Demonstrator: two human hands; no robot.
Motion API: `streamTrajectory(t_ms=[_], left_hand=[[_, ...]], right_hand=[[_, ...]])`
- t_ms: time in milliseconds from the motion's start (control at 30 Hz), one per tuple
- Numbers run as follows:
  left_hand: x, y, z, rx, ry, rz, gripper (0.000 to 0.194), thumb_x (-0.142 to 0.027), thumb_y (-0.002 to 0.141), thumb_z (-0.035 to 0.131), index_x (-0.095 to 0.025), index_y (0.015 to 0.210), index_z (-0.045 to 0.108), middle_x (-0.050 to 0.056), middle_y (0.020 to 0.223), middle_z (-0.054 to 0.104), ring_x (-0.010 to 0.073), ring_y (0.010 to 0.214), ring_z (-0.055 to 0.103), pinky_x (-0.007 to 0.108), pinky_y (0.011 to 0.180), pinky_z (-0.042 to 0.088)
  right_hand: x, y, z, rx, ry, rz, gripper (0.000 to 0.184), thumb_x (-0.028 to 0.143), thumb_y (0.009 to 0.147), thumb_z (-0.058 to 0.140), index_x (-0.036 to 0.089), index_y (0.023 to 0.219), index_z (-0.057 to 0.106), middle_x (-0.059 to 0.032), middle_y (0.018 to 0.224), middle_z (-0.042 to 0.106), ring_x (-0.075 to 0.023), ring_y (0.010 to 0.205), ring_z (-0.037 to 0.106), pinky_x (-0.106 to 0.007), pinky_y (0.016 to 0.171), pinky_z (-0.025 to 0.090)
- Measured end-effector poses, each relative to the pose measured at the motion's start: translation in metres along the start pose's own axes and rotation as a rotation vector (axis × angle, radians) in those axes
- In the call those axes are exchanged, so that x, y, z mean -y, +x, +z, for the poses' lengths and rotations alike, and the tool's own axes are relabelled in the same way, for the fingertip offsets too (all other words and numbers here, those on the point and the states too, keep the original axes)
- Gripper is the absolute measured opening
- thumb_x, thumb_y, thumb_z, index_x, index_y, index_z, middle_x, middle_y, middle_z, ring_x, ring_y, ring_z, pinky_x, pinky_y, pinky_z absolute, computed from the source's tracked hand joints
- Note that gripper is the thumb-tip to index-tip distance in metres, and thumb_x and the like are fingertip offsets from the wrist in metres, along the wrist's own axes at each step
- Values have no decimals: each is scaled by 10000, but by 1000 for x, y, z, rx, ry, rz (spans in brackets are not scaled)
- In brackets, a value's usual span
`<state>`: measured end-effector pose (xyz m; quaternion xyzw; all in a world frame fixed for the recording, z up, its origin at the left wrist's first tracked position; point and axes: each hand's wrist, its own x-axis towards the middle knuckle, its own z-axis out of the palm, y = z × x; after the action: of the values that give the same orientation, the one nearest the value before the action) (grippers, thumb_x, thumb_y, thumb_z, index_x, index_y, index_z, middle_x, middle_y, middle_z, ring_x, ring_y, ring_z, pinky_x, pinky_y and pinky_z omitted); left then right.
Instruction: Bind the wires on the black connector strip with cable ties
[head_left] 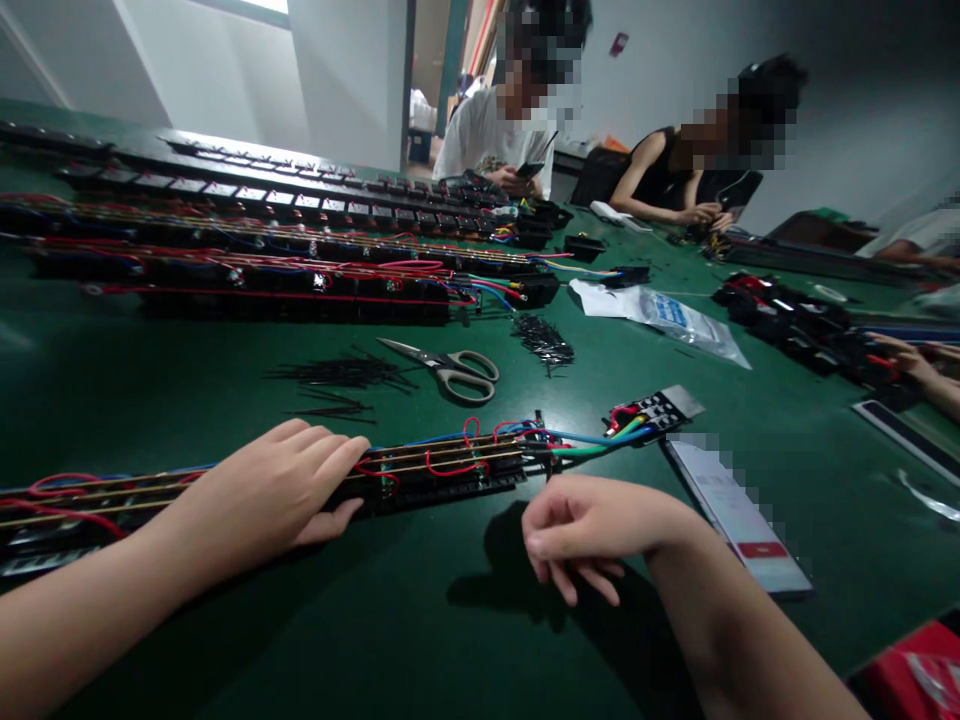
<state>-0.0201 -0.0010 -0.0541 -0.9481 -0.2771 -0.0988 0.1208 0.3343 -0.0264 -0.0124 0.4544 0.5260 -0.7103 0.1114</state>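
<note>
Along the left near side of the green counter [375,630], the long wired strip [420,468] runs in from the edge of view and lies slanting toward the middle, its brass-coloured rods facing up. Left hand [296,490] grasps it from above, fingers over the top and thumb on the near side; probably steadying it, and a light, even hold suits that best, since pressing hard could bend the rods. Beyond it sit one pile of black ties [337,373] and then scissors [442,364], blades pointing left; both look within easy reach, and the blades are best kept off the wiring. Right of the left hand, red wire [454,474] loops loosely over the strip, so fingers should slide under or around it rather than snag it. Right hand [577,525] hangs just nearer than the strip's end, released, loosely curled, nothing visible in it. Farther right, blue and green wires [585,450] lead to a small end piece [660,410]; avoid tugging there, as the joints could be weak. Last, a flat pale box [739,515] lies near the right forearm, better not nudged.
</note>
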Motion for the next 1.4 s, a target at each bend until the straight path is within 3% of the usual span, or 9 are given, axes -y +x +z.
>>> streamTrajectory(t_ms=[233, 367, 433, 533, 633, 800, 933, 1233, 1400], left_hand=[[-4, 6, -6, 71, -21, -33, 331, -330, 942, 575, -109, 1158, 693, 167, 1003, 774, 306, 858, 743, 421, 733, 603], [-2, 7, -4, 33, 41, -41, 384, -326, 981, 548, -83, 1249, 678, 191, 1066, 770, 321, 910, 738, 431, 740, 596], [0, 8, -3, -5, 68, -14, 410, -316, 1001, 528, -55, 1286, 667, 190, 1066, 770, 309, 904, 731, 428, 752, 598], [4, 9, -1, -25, 78, 16, 421, -319, 1017, 506, -44, 1292, 668, 175, 1040, 770, 286, 870, 724, 409, 744, 601], [9, 9, 0, -15, 80, 15, 422, -333, 1025, 499, -56, 1298, 664, 165, 1035, 767, 281, 862, 722, 396, 725, 596], [19, 8, 4, -10, 53, -18, 426, -370, 1024, 522, -78, 1300, 662, 144, 1025, 765, 278, 866, 723, 400, 738, 595], [21, 8, 6, 20, 15, -65, 441, -393, 1023, 520, -102, 1329, 649, 141, 1047, 765, 289, 897, 723, 422, 759, 600], [21, 5, 5, 142, -75, -324, 485, -558, 993, 520, -126, 1092, 716, 184, 1082, 745, 344, 972, 720, 487, 801, 621], [21, 5, 8, 126, -82, -352, 562, -577, 982, 542, -103, 1241, 697, 201, 1246, 723, 359, 1107, 705, 512, 898, 622]], right_hand=[[-6, 14, 15, 161, 347, -286, 557, 640, 747, 834, 151, 964, 680, -60, 828, 771, -91, 544, 690, -129, 433, 464], [-5, 19, 19, 51, 328, -382, 511, 606, 776, 827, 153, 962, 679, -58, 802, 759, -129, 597, 719, -194, 517, 543], [0, 21, 25, -148, 181, -477, 411, 553, 860, 765, 160, 935, 672, -41, 753, 736, -138, 598, 717, -220, 542, 557], [9, 28, 35, -571, -165, -720, 249, 397, 999, 598, 185, 876, 643, -14, 669, 689, -131, 547, 678, -235, 532, 537], [17, 39, 38, -856, -568, -877, 180, 257, 1001, 538, 201, 874, 652, -41, 723, 716, -151, 620, 661, -285, 602, 526], [29, 67, 22, -965, -1232, -1022, 178, 232, 982, 538, 215, 1031, 707, -78, 963, 791, -229, 892, 690, -406, 851, 524], [35, 81, 9, -1152, -1306, -904, 282, 312, 1004, 520, 171, 1200, 666, -142, 1154, 763, -281, 1080, 667, -443, 936, 511], [32, 72, 4, -1263, -1208, -645, 409, 457, 970, 595, 108, 1175, 660, -185, 1102, 762, -344, 997, 691, -474, 838, 528], [29, 63, -7, -1230, -1189, -496, 573, 609, 967, 557, 113, 1239, 646, -177, 1102, 768, -335, 933, 721, -442, 756, 536]])
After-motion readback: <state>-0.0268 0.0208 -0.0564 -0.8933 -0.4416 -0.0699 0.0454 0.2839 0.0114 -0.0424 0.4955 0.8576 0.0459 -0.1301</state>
